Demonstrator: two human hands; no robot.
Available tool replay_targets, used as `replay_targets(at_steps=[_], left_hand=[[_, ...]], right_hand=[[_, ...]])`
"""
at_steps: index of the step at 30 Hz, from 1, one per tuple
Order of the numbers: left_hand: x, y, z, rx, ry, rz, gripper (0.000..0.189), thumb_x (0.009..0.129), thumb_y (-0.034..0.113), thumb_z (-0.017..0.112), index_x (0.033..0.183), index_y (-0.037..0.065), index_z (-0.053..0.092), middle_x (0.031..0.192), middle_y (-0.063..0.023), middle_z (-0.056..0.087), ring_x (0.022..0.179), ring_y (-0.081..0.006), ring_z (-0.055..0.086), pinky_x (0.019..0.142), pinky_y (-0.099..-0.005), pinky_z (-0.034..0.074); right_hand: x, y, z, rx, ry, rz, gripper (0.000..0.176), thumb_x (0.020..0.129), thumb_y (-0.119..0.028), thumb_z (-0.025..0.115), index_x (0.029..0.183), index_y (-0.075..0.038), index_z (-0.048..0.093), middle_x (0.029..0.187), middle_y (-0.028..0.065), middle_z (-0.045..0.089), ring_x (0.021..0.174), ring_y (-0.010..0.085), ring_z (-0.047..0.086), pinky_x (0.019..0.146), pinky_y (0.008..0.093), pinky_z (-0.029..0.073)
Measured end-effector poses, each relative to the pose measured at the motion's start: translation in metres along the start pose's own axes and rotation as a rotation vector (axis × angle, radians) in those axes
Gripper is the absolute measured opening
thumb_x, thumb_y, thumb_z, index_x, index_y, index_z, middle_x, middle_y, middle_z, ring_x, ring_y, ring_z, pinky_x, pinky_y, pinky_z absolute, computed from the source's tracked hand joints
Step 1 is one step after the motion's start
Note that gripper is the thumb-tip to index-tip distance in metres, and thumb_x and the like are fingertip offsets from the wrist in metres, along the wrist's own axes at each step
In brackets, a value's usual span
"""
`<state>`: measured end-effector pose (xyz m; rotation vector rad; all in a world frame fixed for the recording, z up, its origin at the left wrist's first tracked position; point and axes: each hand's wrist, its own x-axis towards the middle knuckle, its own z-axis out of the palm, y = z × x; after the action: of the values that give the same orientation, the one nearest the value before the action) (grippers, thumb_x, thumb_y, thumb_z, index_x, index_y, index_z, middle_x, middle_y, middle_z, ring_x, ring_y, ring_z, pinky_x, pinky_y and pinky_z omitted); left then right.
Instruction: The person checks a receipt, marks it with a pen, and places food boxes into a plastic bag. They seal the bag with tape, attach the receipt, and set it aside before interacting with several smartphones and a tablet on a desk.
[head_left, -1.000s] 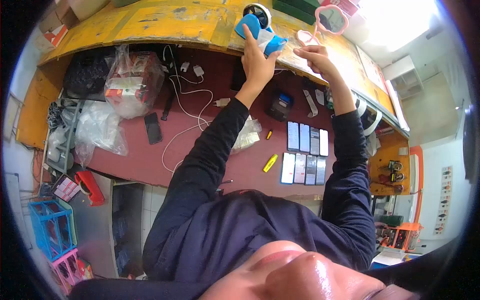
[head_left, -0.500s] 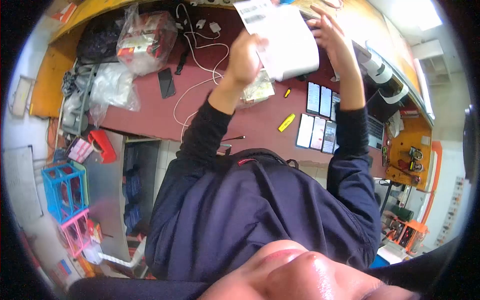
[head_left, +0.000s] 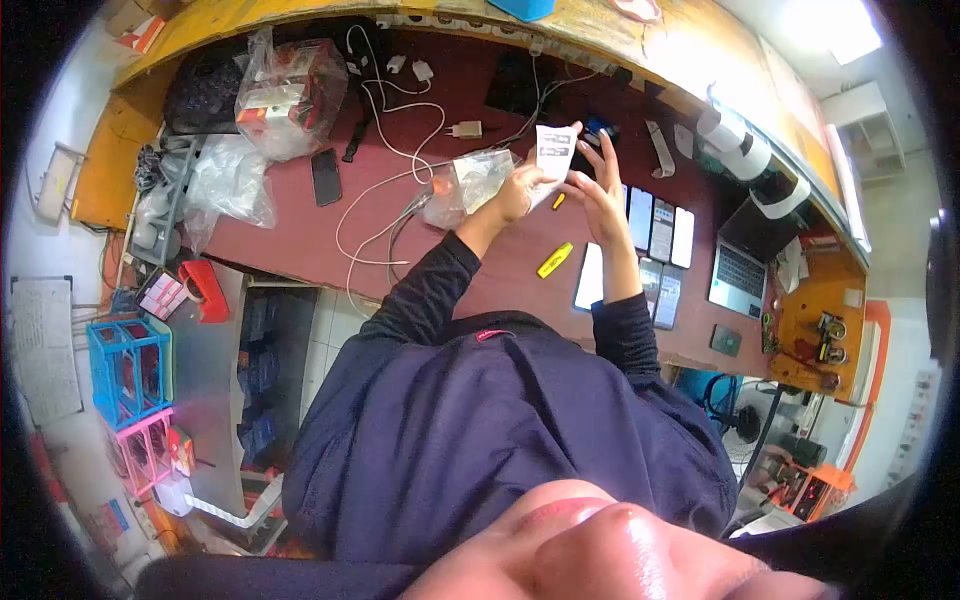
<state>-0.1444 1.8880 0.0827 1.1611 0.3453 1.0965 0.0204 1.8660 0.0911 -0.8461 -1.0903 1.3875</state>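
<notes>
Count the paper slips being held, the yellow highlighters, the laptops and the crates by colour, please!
paper slip, in the left hand: 1
yellow highlighter: 1
laptop: 1
blue crate: 1
pink crate: 1
Total: 5

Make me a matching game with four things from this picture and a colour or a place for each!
Things:
1. paper slip
2. marker pen
3. upper crate
4. laptop

Colour, place or state:
A. blue
B. yellow
C. open, at the right end of the desk
D. held up by the left hand

Pairs: 1-D, 2-B, 3-A, 4-C.
</notes>
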Motion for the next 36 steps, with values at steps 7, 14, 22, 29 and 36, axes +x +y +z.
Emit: replay_targets(at_steps=[7,14,22,29,36], left_hand=[[0.017,-0.021,-0.028,-0.518,0.246,-0.102,0.066,0.083,0.010,0.043,0.147,0.006,0.029,0.150,-0.0073,0.034,0.133,-0.0191,0.037,0.108,-0.0289,0.029],[0.008,-0.031,-0.074,1.158,0.560,0.275,0.072,0.082,0.028,0.067,0.144,0.009,0.035,0.125,-0.0108,0.047,0.123,-0.0317,0.040,0.109,-0.0536,0.021],[-0.042,-0.040,-0.112,1.478,0.017,-0.036,0.064,0.073,0.030,0.074,0.132,0.019,0.053,0.142,-0.0019,0.046,0.137,-0.0244,0.035,0.109,-0.0634,0.016],[-0.044,-0.041,-0.106,1.323,0.265,0.136,0.060,0.074,0.022,0.070,0.132,0.022,0.053,0.143,0.0021,0.043,0.136,-0.0239,0.035,0.110,-0.0578,0.022],[-0.049,-0.038,-0.104,1.364,0.180,0.053,0.067,0.065,0.030,0.077,0.129,0.021,0.057,0.142,-0.0001,0.045,0.137,-0.0257,0.034,0.108,-0.0598,0.020]], right_hand=[[0.019,0.022,0.005,-0.092,-0.007,-0.006,0.106,0.071,0.002,0.074,0.152,-0.019,0.008,0.148,0.0195,0.026,0.084,0.0175,0.066,0.066,0.0253,0.052],[0.033,0.075,-0.003,-0.219,0.047,0.087,0.109,0.069,0.011,0.071,0.152,-0.021,0.007,0.148,0.0208,0.025,0.074,0.0126,0.063,0.062,0.0238,0.052],[0.055,0.108,0.004,-0.465,0.056,0.114,0.113,0.066,0.013,0.073,0.152,-0.021,0.007,0.147,0.0213,0.028,0.069,0.0107,0.063,0.057,0.0234,0.051],[0.055,0.100,-0.006,-0.523,0.044,0.117,0.114,0.065,0.012,0.074,0.152,-0.020,0.007,0.147,0.0214,0.028,0.065,0.0096,0.062,0.055,0.0216,0.049],[0.051,0.115,0.003,-0.444,0.203,0.075,0.112,0.066,0.005,0.078,0.151,-0.018,0.009,0.141,0.0206,0.034,0.070,0.0132,0.062,0.059,0.0237,0.051]])
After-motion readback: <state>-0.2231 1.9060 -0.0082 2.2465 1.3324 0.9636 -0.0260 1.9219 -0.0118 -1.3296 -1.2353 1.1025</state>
